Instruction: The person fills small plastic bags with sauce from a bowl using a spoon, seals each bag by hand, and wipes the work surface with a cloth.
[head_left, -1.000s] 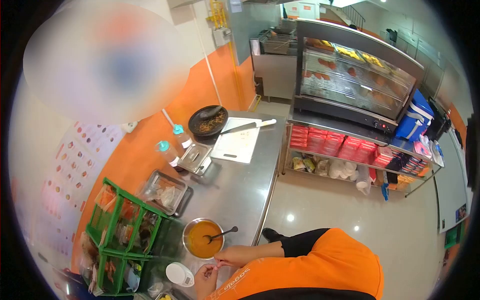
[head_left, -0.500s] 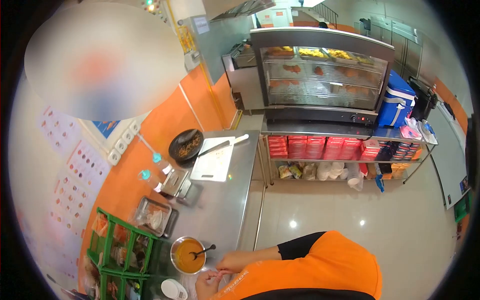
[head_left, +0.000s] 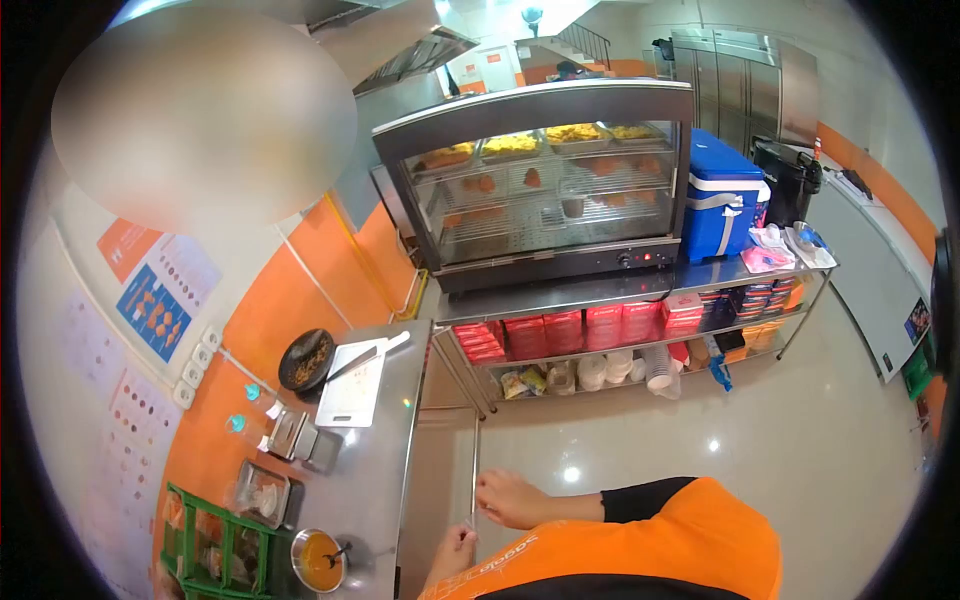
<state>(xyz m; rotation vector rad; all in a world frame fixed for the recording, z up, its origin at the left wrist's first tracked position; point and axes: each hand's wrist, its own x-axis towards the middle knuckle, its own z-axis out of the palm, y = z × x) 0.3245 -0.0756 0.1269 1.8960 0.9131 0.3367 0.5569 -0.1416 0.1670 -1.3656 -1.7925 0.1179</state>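
My right hand [head_left: 510,498] is out past the table's edge, above the floor, its fingers curled in and slightly blurred. Below it and to its left, my left hand [head_left: 457,548] is closed with its fingers bent together, near the front of the steel table [head_left: 375,500]. The two hands are apart. Whether either holds something small cannot be made out. A steel bowl [head_left: 318,561] of orange-yellow sauce stands on the table left of my left hand, with a black-handled utensil [head_left: 338,554] in it.
Along the table lie a white cutting board [head_left: 352,395] with a knife [head_left: 352,364], a black pan [head_left: 305,360], steel containers [head_left: 290,434], bottles [head_left: 250,430] and green crates [head_left: 215,545]. A heated display case [head_left: 540,190] and blue cooler [head_left: 720,195] stand on a shelf unit ahead.
My hands were together beside the bowl and are now apart, the right one further out over the floor. The view has swung right, shifting table and display case leftward.
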